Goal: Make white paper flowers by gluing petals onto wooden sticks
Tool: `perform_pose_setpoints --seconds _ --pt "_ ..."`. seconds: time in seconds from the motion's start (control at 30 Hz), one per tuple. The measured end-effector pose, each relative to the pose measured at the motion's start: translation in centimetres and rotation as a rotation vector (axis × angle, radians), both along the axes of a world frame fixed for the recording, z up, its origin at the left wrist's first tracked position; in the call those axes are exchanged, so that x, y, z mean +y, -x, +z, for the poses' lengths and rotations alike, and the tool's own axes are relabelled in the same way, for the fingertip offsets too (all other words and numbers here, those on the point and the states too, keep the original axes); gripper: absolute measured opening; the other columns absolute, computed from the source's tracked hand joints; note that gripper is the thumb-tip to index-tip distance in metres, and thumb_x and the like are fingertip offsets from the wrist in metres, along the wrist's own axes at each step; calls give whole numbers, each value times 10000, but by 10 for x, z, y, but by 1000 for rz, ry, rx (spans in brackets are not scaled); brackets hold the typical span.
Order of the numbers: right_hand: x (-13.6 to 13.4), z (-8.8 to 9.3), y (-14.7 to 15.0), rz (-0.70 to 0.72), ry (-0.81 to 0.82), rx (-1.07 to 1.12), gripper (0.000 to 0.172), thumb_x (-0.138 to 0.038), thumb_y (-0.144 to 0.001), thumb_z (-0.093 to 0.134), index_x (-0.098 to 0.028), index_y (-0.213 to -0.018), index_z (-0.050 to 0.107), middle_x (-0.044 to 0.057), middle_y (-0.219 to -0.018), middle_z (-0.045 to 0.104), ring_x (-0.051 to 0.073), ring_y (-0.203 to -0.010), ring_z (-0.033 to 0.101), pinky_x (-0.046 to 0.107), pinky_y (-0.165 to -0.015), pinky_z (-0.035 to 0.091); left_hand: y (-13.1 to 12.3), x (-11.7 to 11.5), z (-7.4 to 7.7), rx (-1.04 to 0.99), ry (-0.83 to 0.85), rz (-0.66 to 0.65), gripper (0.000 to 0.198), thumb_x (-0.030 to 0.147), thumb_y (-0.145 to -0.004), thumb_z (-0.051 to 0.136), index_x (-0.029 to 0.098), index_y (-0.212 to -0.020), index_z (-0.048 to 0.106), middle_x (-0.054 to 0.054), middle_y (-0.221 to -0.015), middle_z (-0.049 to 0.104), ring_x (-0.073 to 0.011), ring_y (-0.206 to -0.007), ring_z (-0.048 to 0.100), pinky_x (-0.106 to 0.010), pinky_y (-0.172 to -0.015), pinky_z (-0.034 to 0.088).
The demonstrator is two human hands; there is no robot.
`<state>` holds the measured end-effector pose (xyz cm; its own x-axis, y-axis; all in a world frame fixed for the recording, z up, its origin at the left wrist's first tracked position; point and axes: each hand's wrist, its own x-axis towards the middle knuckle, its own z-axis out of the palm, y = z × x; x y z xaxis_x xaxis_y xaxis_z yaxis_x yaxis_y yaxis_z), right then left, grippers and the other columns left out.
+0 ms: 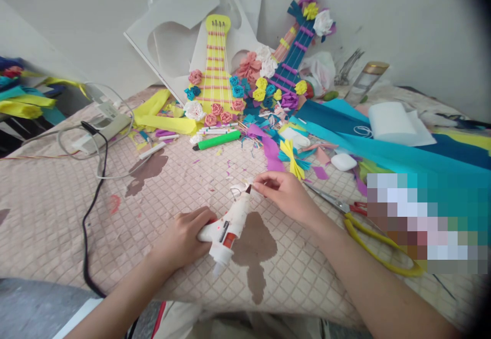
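Note:
A white hot glue gun (230, 221) lies across the middle of the table covering, its dark nozzle pointing away from me. My left hand (195, 234) is closed round the gun's handle. At the nozzle, my right hand (282, 190) has thumb and forefinger pinched together. Something small and pale shows at those fingertips, too small to name. A thin wire stand sticks out near the gun's front end. Further back, a yellow bow of crepe paper (292, 159) rests among paper scraps.
A yellow paper guitar (218, 68) and a blue paper guitar (293, 58), both with paper flowers, lean at the back. Yellow-handled scissors (378, 242) lie right of my arm. A green marker (218, 140), a power strip (102, 133), a black cable (89, 216) and a tissue roll (391, 123) are around.

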<state>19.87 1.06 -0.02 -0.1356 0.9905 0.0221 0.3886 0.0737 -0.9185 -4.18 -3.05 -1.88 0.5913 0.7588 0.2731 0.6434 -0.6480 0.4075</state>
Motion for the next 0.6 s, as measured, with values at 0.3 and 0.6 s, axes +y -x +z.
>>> perform_pose_setpoints --seconds 0.3,0.6 --pt "0 1 0 -4 13 -1 131 -292 -745 596 -173 -765 648 32 -765 675 151 -669 588 296 -648 460 0 0 -1 5 -9 -2 37 148 -776 503 167 -787 532 3 -646 581 -101 -527 535 -206 -493 366" --pt "0 2 1 1 16 -8 134 -289 -749 593 -168 -761 648 27 -751 667 140 -647 567 285 -639 450 0 0 -1 11 -15 -6 49 154 -782 488 162 -795 534 1 -644 582 -100 -527 533 -207 -490 366"
